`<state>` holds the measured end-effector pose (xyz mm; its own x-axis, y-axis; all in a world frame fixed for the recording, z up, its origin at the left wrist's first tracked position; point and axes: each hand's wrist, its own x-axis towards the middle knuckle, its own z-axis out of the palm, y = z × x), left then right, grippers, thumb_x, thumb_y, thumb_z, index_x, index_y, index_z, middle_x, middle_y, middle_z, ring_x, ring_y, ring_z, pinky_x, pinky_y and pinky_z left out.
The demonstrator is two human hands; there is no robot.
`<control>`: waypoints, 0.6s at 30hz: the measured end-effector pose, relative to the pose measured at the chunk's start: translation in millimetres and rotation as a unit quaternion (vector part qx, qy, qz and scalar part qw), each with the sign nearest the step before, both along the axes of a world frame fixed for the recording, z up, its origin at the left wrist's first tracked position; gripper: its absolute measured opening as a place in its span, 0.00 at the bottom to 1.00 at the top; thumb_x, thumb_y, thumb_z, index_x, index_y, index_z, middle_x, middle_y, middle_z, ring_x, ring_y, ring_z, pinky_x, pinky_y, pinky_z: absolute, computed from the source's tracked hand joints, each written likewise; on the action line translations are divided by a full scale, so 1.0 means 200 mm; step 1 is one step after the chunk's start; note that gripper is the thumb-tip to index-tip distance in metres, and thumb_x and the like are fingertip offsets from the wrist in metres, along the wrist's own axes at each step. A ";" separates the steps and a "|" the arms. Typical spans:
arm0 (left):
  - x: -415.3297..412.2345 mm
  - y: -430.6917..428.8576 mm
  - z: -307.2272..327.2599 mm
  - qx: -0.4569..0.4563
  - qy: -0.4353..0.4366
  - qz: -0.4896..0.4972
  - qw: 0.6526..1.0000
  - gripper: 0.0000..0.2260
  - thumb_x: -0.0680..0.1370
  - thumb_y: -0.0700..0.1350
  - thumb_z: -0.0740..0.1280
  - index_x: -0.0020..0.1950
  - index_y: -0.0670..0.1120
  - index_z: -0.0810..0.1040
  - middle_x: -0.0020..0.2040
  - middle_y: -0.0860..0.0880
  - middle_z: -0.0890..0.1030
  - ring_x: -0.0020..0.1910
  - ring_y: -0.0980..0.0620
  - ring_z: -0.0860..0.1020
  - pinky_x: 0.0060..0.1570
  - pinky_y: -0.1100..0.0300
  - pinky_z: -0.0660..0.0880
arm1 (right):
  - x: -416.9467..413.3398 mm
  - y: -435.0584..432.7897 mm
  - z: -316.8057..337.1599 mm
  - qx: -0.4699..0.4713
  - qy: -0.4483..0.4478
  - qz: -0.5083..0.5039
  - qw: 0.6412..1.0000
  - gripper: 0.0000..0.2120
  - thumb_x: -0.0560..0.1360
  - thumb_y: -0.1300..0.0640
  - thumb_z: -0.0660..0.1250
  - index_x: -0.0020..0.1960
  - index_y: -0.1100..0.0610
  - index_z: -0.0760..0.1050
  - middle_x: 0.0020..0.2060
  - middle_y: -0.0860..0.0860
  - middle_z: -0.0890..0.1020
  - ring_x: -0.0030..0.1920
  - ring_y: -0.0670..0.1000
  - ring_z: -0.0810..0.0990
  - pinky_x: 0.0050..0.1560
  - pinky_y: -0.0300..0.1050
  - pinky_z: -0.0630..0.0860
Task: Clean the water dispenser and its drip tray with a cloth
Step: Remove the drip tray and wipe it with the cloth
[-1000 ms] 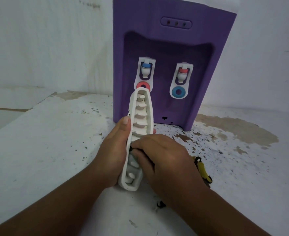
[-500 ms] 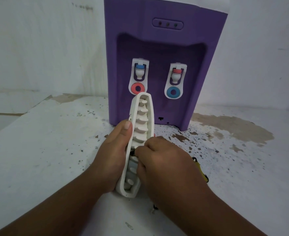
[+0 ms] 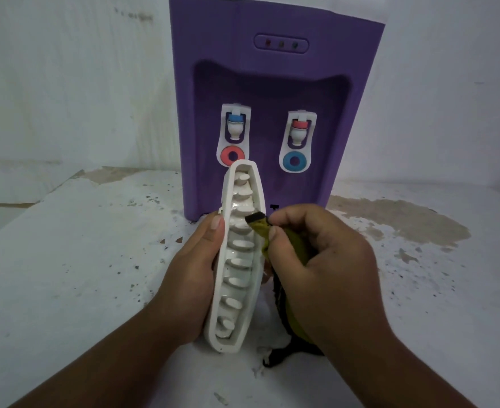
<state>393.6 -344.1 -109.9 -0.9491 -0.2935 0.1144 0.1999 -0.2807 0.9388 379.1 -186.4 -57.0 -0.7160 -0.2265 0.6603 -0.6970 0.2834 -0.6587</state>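
**Drip tray held on end, cloth worked among its pegs**

Both forearms reach in from the bottom edge. The left hand [image 3: 190, 278] holds a long white plastic drip tray [image 3: 251, 304]. The tray is stood on its narrow end, leaning away, with its open side turned towards the viewer. Its lower end appears to rest on the tabletop [image 3: 66, 260]. The left grip is closed round the tray's left wall, with the thumb lying along the rim and the fingers hidden behind. A row of round white pegs runs down the inside of the tray, glossy and wet in places.

Just right of the tray, the right hand [image 3: 325, 266] has its grip closed on an olive-yellow cloth with a black hem [image 3: 261, 231]. Thumb and forefinger pinch a fold of it. The black-edged tip of the fold pokes over the tray's right wall and touches the pegs in the upper half. The rest of the cloth hangs under the palm and trails onto the tabletop beside the tray's lower end.

The tabletop is painted white, flecked with dark chips, and shows bare brown patches farther back. Behind the tray's top end, a boxy purple water dispenser [image 3: 272, 83] stands upright. Its recess holds a blue-capped tap [image 3: 235, 125] above a pink ring [image 3: 232, 156], and a red-capped tap [image 3: 300, 131] above a blue ring [image 3: 294, 161]. An oval panel of three small lights [image 3: 281, 44] sits higher up. A stained white wall [image 3: 66, 83] rises behind the dispenser.
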 end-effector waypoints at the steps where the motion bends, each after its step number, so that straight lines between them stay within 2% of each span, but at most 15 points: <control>1: 0.00 0.00 0.00 0.011 0.002 -0.009 1.000 0.19 0.80 0.59 0.61 0.61 0.51 0.82 0.54 0.37 0.84 0.50 0.41 0.84 0.47 0.49 0.81 | 0.00 0.00 0.00 0.020 0.011 -0.005 1.000 0.08 0.75 0.54 0.66 0.52 0.47 0.81 0.43 0.40 0.83 0.44 0.42 0.83 0.42 0.37 0.81; 4: 0.00 0.00 -0.02 0.015 0.001 -0.033 0.999 0.20 0.80 0.59 0.60 0.64 0.52 0.81 0.58 0.39 0.84 0.57 0.41 0.83 0.55 0.46 0.80 | -0.02 -0.02 -0.02 0.118 0.058 -0.009 0.991 0.10 0.77 0.55 0.67 0.57 0.51 0.82 0.48 0.44 0.82 0.49 0.42 0.80 0.50 0.42 0.80; 6: 0.00 0.00 -0.02 0.020 -0.007 -0.037 0.999 0.20 0.80 0.60 0.60 0.65 0.52 0.81 0.58 0.40 0.84 0.59 0.40 0.82 0.58 0.44 0.78 | -0.02 -0.03 -0.03 0.190 0.099 -0.019 0.977 0.11 0.77 0.53 0.68 0.57 0.53 0.82 0.49 0.47 0.82 0.49 0.45 0.79 0.50 0.44 0.79; 8: 0.00 0.01 -0.01 0.018 -0.005 -0.047 0.999 0.20 0.80 0.59 0.59 0.64 0.52 0.81 0.57 0.40 0.84 0.58 0.40 0.82 0.54 0.47 0.79 | -0.03 -0.02 -0.02 0.247 0.147 -0.037 0.957 0.09 0.76 0.54 0.70 0.54 0.55 0.83 0.46 0.50 0.82 0.44 0.50 0.79 0.45 0.45 0.79; 11: 0.01 0.03 0.00 -0.042 0.005 -0.033 0.999 0.18 0.80 0.58 0.58 0.61 0.55 0.82 0.54 0.45 0.86 0.53 0.46 0.85 0.44 0.59 0.81 | -0.03 0.00 -0.01 0.338 0.178 -0.087 0.920 0.06 0.72 0.56 0.76 0.47 0.56 0.84 0.39 0.52 0.81 0.37 0.53 0.79 0.37 0.47 0.79; 13: 0.00 0.04 0.00 -0.101 0.005 -0.003 0.995 0.19 0.79 0.61 0.57 0.61 0.58 0.81 0.52 0.52 0.87 0.51 0.53 0.85 0.44 0.62 0.82 | -0.03 0.00 -0.01 0.362 0.169 -0.116 0.909 0.05 0.70 0.57 0.77 0.44 0.55 0.84 0.35 0.51 0.81 0.34 0.53 0.79 0.35 0.48 0.79; 15: 0.00 0.05 -0.01 -0.132 0.000 0.022 0.991 0.21 0.77 0.64 0.56 0.63 0.60 0.79 0.51 0.58 0.86 0.50 0.58 0.84 0.50 0.60 0.80 | -0.02 -0.01 -0.02 0.353 0.171 -0.128 0.911 0.06 0.67 0.60 0.78 0.42 0.57 0.84 0.33 0.53 0.81 0.31 0.54 0.79 0.33 0.49 0.80; 18: 0.00 0.05 -0.01 -0.147 -0.004 0.020 0.989 0.21 0.77 0.65 0.55 0.65 0.61 0.77 0.53 0.56 0.86 0.54 0.56 0.84 0.58 0.52 0.77 | -0.02 -0.02 -0.03 0.320 0.175 -0.133 0.921 0.11 0.62 0.64 0.80 0.41 0.61 0.83 0.32 0.56 0.82 0.30 0.57 0.80 0.32 0.52 0.81</control>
<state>394.4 -334.7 -111.0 -0.9387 -0.2856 0.1930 0.1978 0.0119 0.9802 375.2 -190.5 -63.0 -0.5713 -0.4964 0.6536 -0.6841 0.7280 -0.0451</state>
